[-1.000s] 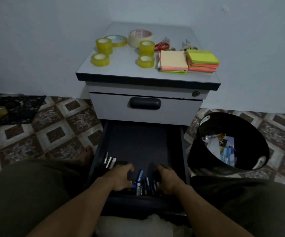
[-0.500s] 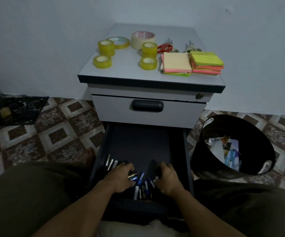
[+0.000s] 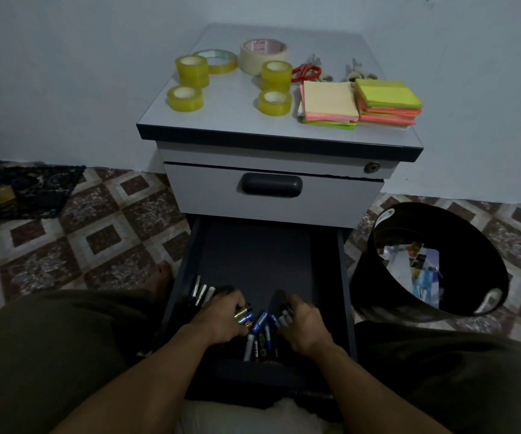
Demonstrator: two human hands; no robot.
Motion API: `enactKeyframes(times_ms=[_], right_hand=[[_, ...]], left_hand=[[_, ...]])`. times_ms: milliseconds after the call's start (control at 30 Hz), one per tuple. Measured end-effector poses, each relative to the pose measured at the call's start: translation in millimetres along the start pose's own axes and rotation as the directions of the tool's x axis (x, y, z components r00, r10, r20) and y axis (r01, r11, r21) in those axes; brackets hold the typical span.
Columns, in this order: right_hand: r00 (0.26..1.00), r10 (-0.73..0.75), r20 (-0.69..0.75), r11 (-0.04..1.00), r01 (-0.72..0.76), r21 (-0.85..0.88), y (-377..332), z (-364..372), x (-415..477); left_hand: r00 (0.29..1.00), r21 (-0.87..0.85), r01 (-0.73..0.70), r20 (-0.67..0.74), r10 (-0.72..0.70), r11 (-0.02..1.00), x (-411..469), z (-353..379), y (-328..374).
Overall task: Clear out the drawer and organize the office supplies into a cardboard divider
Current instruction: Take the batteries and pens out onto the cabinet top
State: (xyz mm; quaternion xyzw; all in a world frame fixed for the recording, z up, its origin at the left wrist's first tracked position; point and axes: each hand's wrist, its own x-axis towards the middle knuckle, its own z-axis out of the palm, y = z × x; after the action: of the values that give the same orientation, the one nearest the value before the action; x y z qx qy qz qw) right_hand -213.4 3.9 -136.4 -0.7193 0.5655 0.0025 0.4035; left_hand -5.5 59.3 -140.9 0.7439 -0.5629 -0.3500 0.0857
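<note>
The lower drawer [image 3: 345,277] of a grey cabinet [image 3: 278,189] is pulled open in front of me. A pile of batteries and markers [image 3: 260,335] lies at its near end, with a few silver ones [image 3: 201,292] at the left wall. My left hand [image 3: 221,321] grips a handful of batteries [image 3: 244,314], gold and blue ends showing. My right hand [image 3: 303,327] curls around several dark markers or batteries [image 3: 285,316]. On the cabinet top sit several yellow tape rolls [image 3: 190,70], a masking tape roll [image 3: 263,54], red scissors [image 3: 306,72] and two sticky-note stacks [image 3: 359,103].
A black waste bin [image 3: 434,261] with paper scraps stands on the floor right of the drawer. The upper drawer [image 3: 271,186] is closed. A dark cloth [image 3: 24,192] lies on the tiled floor at far left. My knees flank the drawer. No cardboard divider is in view.
Both hands have closed on items from the pile and lifted slightly. Batteries now show in the left hand's grip. The view has tilted up a little.
</note>
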Motion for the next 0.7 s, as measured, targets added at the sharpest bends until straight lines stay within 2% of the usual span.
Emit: enactKeyframes(times_ms=[300, 700], right_hand=[[0.995, -0.013, -0.104, 0.994, 0.023, 0.103, -1.1, -3.3, -3.4], [0.993, 0.008, -0.117, 0.996, 0.002, 0.085, -5.9, -5.5, -7.5]], left_hand=[[0.997, -0.130, 0.061, 0.053, -0.055, 0.990, 1.8, 0.8, 3.2], [0.996, -0.050, 0.091, -0.011, -0.092, 0.995, -8.4, -0.4, 17.2]])
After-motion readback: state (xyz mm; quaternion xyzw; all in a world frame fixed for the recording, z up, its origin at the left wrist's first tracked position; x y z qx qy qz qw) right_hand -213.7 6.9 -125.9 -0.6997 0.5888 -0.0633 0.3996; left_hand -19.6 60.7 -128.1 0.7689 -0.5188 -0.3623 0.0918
